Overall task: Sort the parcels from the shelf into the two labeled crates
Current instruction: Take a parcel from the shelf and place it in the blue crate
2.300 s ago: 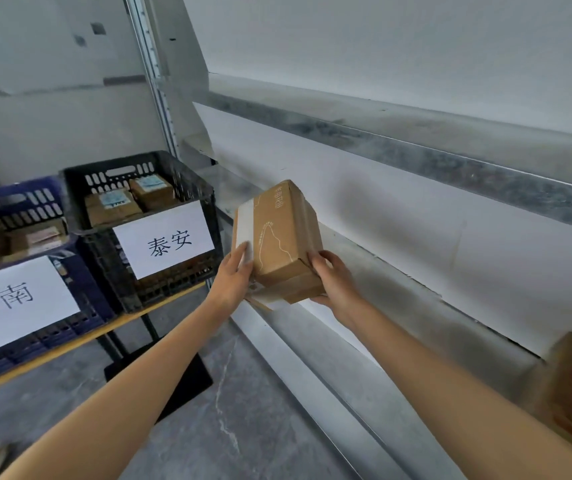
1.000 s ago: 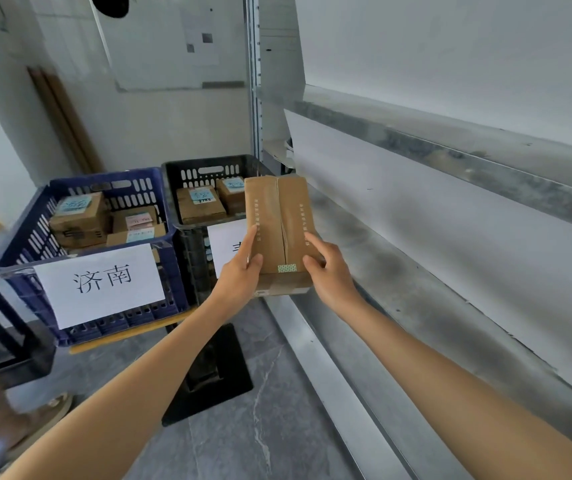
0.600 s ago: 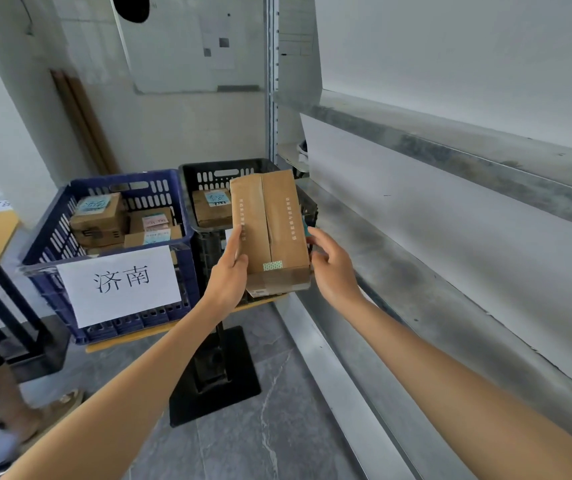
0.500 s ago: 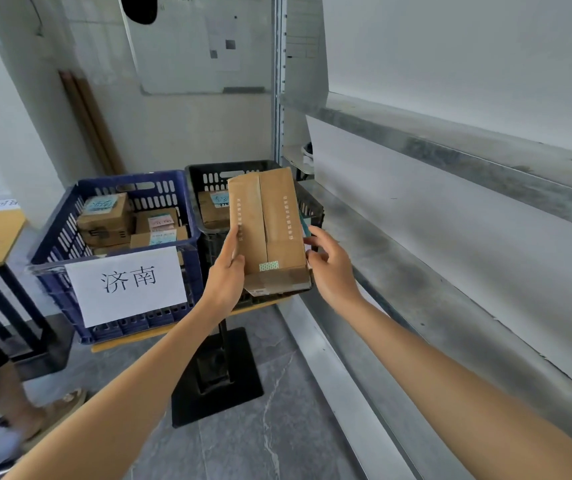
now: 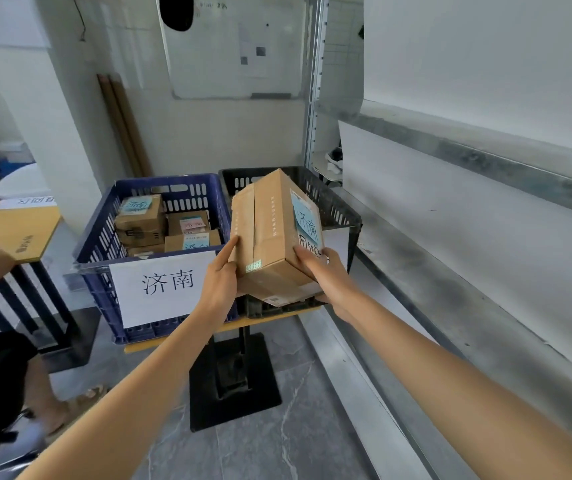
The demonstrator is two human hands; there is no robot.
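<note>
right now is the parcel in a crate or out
Out. The left hand and right hand hold the parcel in the air in front of the black crate.

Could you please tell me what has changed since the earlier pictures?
The parcel was carried from the shelf over to the black crate and rolled, so its blue label now shows. The left hand and right hand keep holding it. The blue crate and its contents are unchanged.

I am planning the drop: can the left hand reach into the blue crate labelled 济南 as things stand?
Probably yes. The left hand holds the cardboard parcel right beside the blue crate, whose top is open. Nothing stands between; the boxes inside leave room above them.
</note>
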